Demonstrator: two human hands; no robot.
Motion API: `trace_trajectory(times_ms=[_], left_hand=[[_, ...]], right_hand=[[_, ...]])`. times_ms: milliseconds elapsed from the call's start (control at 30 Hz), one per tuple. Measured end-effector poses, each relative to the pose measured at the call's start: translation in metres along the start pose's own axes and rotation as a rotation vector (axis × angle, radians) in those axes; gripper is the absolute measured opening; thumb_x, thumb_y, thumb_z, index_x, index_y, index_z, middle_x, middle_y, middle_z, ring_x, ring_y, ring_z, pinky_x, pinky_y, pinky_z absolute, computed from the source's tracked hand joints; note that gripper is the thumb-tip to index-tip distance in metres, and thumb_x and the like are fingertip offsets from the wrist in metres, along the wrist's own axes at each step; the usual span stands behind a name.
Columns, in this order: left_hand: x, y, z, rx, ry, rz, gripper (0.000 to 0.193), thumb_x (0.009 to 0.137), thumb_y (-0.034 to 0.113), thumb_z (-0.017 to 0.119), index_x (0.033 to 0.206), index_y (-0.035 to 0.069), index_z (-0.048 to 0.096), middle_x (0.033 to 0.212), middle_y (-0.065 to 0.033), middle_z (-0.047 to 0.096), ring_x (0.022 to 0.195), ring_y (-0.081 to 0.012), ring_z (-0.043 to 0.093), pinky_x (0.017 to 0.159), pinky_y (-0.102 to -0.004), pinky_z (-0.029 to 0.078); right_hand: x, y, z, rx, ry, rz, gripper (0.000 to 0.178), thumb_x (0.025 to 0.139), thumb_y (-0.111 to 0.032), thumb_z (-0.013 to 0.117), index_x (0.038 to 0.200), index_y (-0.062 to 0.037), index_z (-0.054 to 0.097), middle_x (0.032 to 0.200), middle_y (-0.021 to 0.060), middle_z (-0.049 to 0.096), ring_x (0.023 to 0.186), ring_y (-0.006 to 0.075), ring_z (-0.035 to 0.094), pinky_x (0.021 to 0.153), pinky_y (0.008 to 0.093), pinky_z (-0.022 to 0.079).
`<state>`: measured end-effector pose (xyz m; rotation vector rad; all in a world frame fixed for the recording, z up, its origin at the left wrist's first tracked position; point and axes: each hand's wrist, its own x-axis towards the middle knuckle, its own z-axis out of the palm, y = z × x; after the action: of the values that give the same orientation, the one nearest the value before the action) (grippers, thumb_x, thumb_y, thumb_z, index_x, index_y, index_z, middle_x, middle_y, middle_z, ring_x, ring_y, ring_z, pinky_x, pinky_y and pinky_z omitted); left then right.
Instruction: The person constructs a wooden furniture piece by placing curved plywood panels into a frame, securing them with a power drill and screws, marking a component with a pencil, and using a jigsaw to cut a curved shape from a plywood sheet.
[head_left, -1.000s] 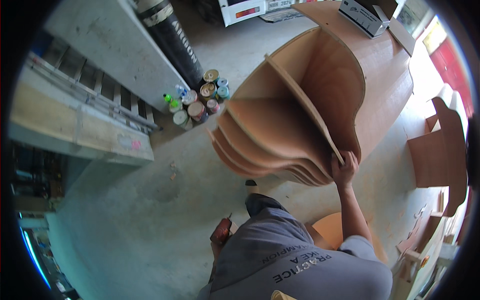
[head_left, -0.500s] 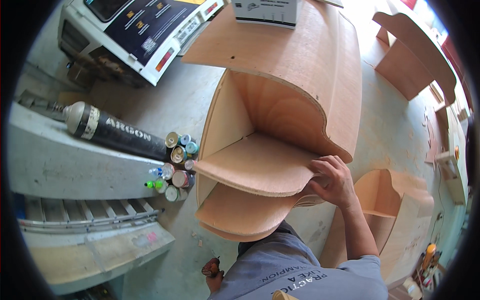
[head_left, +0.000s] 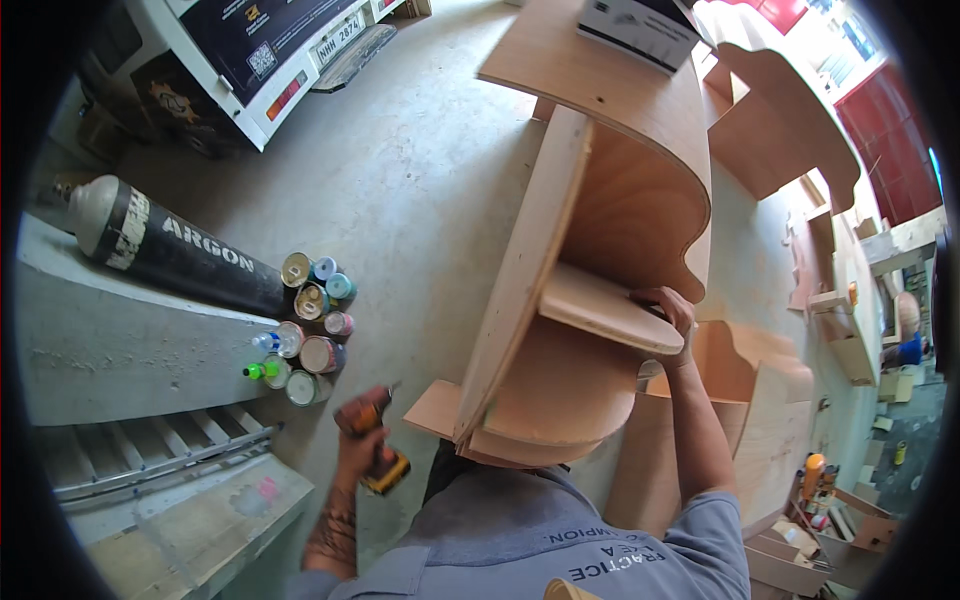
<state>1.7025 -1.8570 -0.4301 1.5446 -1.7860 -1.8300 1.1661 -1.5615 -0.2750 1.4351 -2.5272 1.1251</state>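
My left hand (head_left: pixel 360 452) is wrapped round the grip of an orange-and-black cordless drill (head_left: pixel 362 410), held away from the cabinet on its left. The drill's bit points up and to the right. On the other side, my right hand (head_left: pixel 676 316) grips the rounded outer edge of a plywood shelf (head_left: pixel 600 303), its fingers partly hidden by the board. The shelf sits inside a curved plywood cabinet (head_left: pixel 530 260), between its straight side panel and its wavy-edged panel. Below it lies a wider rounded board (head_left: pixel 560 390), close to my body.
A cardboard box (head_left: pixel 640 35) rests on the cabinet's top. To the left are paint cans (head_left: pixel 318 355), a black gas cylinder (head_left: pixel 190 245), a ladder (head_left: pixel 170 455) and a parked van (head_left: pixel 240 60). More curved plywood pieces (head_left: pixel 790 130) stand at the right.
My left hand has raised the drill and brought it farther into view. My view has shifted, showing the cabinet's left side panel. My right hand stays at the shelf's edge.
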Motion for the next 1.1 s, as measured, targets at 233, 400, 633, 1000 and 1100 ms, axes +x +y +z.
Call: trace_trajectory(times_ms=[233, 400, 633, 1000, 1100], left_hand=[[0.080, 0.212, 0.000, -0.330, -0.624, 0.195, 0.031, 0.092, 0.009, 0.072, 0.120, -0.005, 0.072, 0.078, -0.0016, 0.066, 0.057, -0.0120, 0.063, 0.055, -0.0271, 0.049], [0.100, 0.278, 0.041, -0.285, -0.775, 0.182, 0.027, 0.092, 0.008, 0.073, 0.117, -0.005, 0.072, 0.075, -0.0027, 0.067, 0.054, -0.0128, 0.062, 0.053, -0.0273, 0.050], [0.122, 0.289, 0.097, -0.325, -0.922, 0.105, 0.027, 0.093, 0.007, 0.073, 0.117, -0.005, 0.071, 0.075, -0.0022, 0.066, 0.052, -0.0128, 0.061, 0.052, -0.0268, 0.051], [0.061, 0.348, 0.058, 0.046, -0.389, 0.773, 0.025, 0.100, 0.014, 0.076, 0.121, 0.002, 0.073, 0.102, -0.0033, 0.075, 0.082, -0.0100, 0.069, 0.074, -0.0289, 0.056], [0.004, 0.399, 0.051, -0.374, -0.372, 0.914, 0.045, 0.102, 0.013, 0.070, 0.142, -0.005, 0.057, 0.086, -0.0028, 0.062, 0.072, -0.0118, 0.060, 0.068, -0.0303, 0.051]], right_hand=[[-0.002, 0.006, 0.007, -0.166, 0.121, -0.103, 0.017, 0.084, -0.017, 0.079, 0.094, -0.0041, 0.073, 0.086, 0.0143, 0.076, 0.075, 0.0304, 0.076, 0.069, 0.0387, 0.058], [-0.006, -0.002, 0.011, -0.182, 0.141, -0.106, 0.022, 0.080, -0.015, 0.082, 0.095, -0.0043, 0.071, 0.083, 0.0120, 0.074, 0.073, 0.0277, 0.076, 0.069, 0.0371, 0.059], [-0.011, 0.007, 0.010, -0.188, 0.197, 0.007, 0.019, 0.081, -0.017, 0.082, 0.093, -0.0057, 0.072, 0.083, 0.0101, 0.076, 0.075, 0.0257, 0.078, 0.069, 0.0360, 0.060], [-0.004, 0.000, 0.010, -0.115, 0.169, -0.014, 0.032, 0.081, -0.035, 0.078, 0.091, -0.0063, 0.070, 0.082, 0.0137, 0.074, 0.077, 0.0353, 0.076, 0.071, 0.0411, 0.059], [-0.008, 0.000, 0.012, -0.094, 0.207, -0.014, 0.035, 0.075, -0.036, 0.085, 0.091, -0.0093, 0.068, 0.082, 0.0118, 0.074, 0.077, 0.0350, 0.075, 0.071, 0.0423, 0.060]])
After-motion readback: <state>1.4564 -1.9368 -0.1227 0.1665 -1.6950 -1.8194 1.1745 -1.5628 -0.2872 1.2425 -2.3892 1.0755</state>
